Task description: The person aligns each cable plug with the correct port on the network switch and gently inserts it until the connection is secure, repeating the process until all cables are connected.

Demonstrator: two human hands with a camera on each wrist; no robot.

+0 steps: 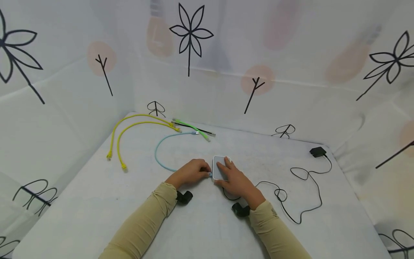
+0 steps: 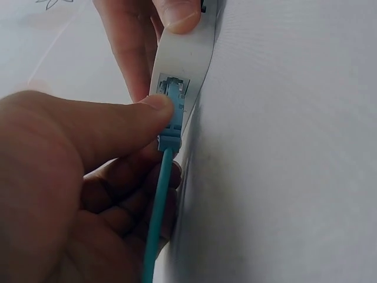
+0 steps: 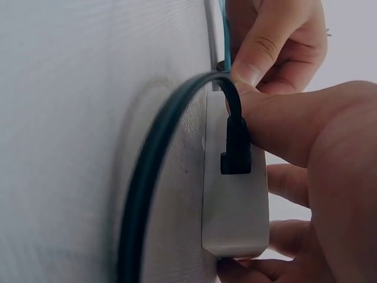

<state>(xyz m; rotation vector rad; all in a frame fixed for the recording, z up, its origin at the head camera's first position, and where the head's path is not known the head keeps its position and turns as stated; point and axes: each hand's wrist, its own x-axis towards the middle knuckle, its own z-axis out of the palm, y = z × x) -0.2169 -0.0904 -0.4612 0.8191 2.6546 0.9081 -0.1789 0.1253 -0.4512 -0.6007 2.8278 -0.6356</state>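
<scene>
A small white box with a grey top (image 1: 217, 174), like a router, lies on the table under my right hand (image 1: 237, 182). That hand grips it, fingers over the top and thumb along a side. My left hand (image 1: 191, 172) pinches the plug (image 2: 172, 127) of a light-blue network cable (image 1: 156, 151) between thumb and fingers. The plug's front end sits at the port in the box's side; its depth cannot be told. From the box's near side, a black power lead (image 3: 238, 147) bends away. The cable's other plug (image 1: 195, 133) lies loose behind.
Two yellow cables (image 1: 119, 144) curve at the back left. Behind the box, a green cable (image 1: 197, 128) crosses a black cable (image 1: 191, 126). The power lead loops across the right side to a black adapter (image 1: 317, 152). Patterned cloth walls (image 1: 207, 93) rise around the table.
</scene>
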